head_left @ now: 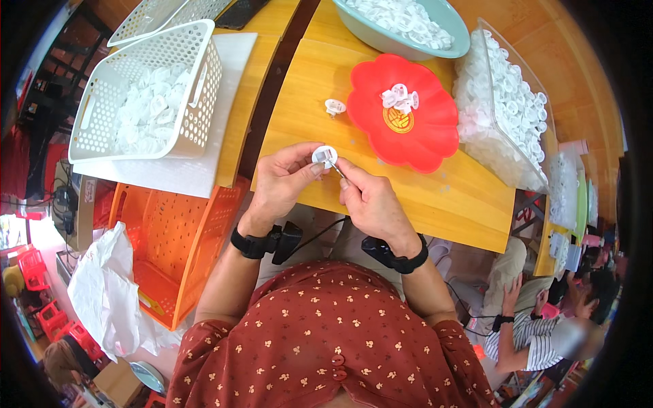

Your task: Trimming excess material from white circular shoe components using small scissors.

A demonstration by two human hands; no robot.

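Observation:
My left hand (289,175) pinches a small round white plastic piece (325,154) by its edge, over the near part of the yellow wooden table. Between the thumb and fingers of my right hand (374,200) is a thin dark pointed tool (338,170); its tip meets the round piece, and its exact kind is too small to tell. Beyond my hands, a red flower-shaped dish (428,129) carries several white pieces (401,99). One similar white piece (334,107) rests on the wood just left of the dish.
A pale green basin (462,37) and a clear bin (500,146), both full of white parts, stand at the far side and right. At left are a white perforated basket (207,75) of white pieces and an orange crate (207,251). Another person (537,340) sits at lower right.

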